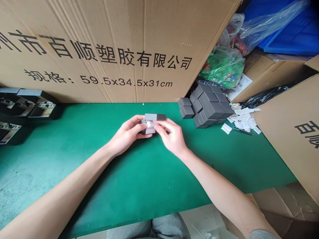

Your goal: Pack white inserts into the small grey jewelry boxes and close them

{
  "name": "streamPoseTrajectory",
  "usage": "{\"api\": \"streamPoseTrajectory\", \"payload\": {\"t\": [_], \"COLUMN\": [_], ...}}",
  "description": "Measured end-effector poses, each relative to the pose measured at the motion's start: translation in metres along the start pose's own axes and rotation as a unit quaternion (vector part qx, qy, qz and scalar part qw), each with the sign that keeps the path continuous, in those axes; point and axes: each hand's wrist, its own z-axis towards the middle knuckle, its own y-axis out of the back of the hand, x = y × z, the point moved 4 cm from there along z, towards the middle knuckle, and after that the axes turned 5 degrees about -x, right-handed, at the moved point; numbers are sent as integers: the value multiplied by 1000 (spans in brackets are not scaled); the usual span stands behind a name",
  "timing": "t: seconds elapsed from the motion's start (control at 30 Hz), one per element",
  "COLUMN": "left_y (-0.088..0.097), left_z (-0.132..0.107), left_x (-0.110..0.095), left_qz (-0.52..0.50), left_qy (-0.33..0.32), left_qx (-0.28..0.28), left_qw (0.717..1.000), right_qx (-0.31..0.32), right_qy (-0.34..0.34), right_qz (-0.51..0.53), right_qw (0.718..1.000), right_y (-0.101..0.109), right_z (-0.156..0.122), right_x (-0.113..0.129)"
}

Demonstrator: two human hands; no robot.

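Note:
Over the green table, my left hand (pixel 128 134) is closed around a small dark grey box (pixel 155 117) with a pale inside facing me. My left thumb lies along its near side. My right hand (pixel 173 135) is closed in a pinch at the box's right side, fingertips on a small white slip (pixel 151 124) in the opening. The fingers hide part of the box, and the slip's details are too small to make out.
Stacked grey boxes (pixel 211 104) stand at the back right beside scattered white slips (pixel 245 119) and dark tweezers (pixel 243 131). Open black boxes (pixel 37 103) are at the left. A large carton (pixel 112 26) walls off the back; another carton (pixel 291 126) stands right.

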Motion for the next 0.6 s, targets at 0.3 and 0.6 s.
{"api": "streamPoseTrajectory", "payload": {"t": [0.3,0.6], "left_y": [-1,0], "left_z": [-1,0], "left_x": [0,2], "left_qz": [13,18], "left_qy": [-4,-12], "left_qx": [6,26], "left_qw": [1000,999], "right_qx": [3,6], "right_qy": [-18,-21], "right_qz": [21,-2], "right_qw": [1000,1000], "right_y": [-1,-2], "right_z": [-3,-3], "right_x": [-2,4]}}
